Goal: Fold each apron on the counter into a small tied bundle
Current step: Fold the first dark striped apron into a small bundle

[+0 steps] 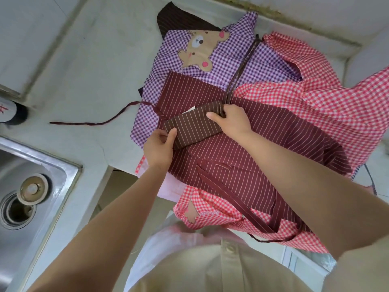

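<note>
Beige shirt (210,270) with a button fills the bottom edge, and both bare forearms reach forward from it. Between the hands sits the brown striped bundle (193,125), a folded apron lying flat on top of the heap of cloth on the counter. The left hand (159,148) pinches its near left corner, thumb on top and fingers curled at the edge. The right hand (231,121) grips the far right end, thumb laid across the top and fingers curled over the edge. From there a thin brown strap (242,66) leads away across the cloth behind.

Directly under the bundle spreads a maroon striped apron (242,148), its wide band trailing toward the person. Beneath that lie a purple checked apron (263,68) with a bear patch (197,49) and, on the right, a red checked apron (315,102) hanging over the counter edge. A dark striped apron (176,17) peeks out at the far end. A maroon tie (94,121) trails left over the pale counter (94,70). A steel sink (42,165) sits at lower left.
</note>
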A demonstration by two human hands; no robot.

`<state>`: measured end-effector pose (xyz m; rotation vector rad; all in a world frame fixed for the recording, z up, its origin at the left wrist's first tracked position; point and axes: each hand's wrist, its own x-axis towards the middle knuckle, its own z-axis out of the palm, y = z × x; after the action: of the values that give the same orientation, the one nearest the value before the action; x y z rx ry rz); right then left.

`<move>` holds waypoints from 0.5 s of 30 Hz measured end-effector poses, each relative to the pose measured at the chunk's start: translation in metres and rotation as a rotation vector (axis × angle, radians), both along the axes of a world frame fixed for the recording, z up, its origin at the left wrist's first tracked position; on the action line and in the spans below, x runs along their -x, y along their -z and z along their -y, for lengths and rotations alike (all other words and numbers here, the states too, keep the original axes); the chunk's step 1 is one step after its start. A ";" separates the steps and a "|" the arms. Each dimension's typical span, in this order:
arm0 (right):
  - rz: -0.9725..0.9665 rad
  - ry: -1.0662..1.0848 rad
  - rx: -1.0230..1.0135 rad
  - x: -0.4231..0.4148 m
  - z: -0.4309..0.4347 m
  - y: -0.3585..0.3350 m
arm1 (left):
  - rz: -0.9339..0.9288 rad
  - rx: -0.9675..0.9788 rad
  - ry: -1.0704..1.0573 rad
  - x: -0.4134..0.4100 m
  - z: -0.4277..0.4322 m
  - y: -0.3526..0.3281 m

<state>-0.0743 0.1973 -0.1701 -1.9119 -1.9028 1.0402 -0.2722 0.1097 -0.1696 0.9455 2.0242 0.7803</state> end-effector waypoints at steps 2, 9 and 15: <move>0.086 0.009 -0.018 0.006 -0.001 0.001 | -0.227 -0.052 0.047 0.002 -0.007 -0.003; 0.164 0.035 0.014 0.016 -0.005 -0.006 | -0.701 -0.111 0.715 -0.004 -0.049 -0.004; -0.114 0.051 0.099 0.002 0.004 -0.014 | -0.667 0.214 0.816 -0.009 -0.084 -0.020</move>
<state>-0.0761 0.1936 -0.1563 -1.8980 -1.7622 1.2213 -0.2629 0.1933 -0.1492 1.8826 1.8921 -0.2284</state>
